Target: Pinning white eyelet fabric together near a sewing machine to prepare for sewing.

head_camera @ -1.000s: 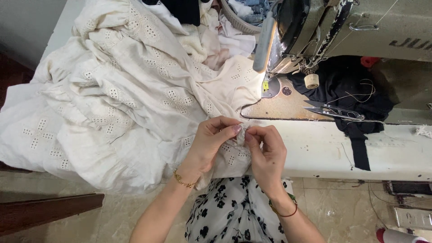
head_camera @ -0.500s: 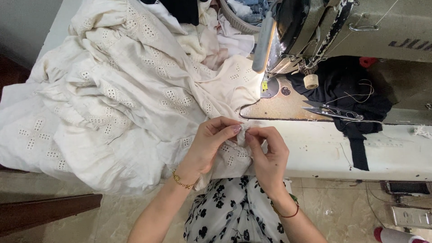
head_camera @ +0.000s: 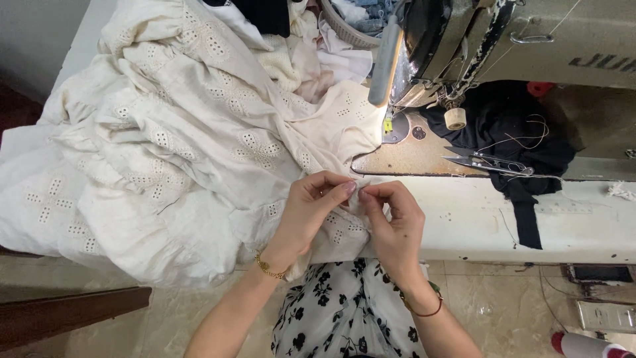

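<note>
Left hand point(head_camera: 311, 215) and right hand point(head_camera: 394, 225), fingertips pinching cream eyelet fabric point(head_camera: 192, 146) at table point(head_camera: 477, 219) front edge. Sewing machine point(head_camera: 464, 46) at one o'clock, scissors point(head_camera: 487, 161) and black cloth point(head_camera: 510, 126) at two.

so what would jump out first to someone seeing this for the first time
The big heap of cream eyelet fabric spilling over the left of the white table. At its near edge, the left hand and right hand pinch a small bit of it together. Behind them to the right looms the sewing machine, with thread snips on its bed.
</note>
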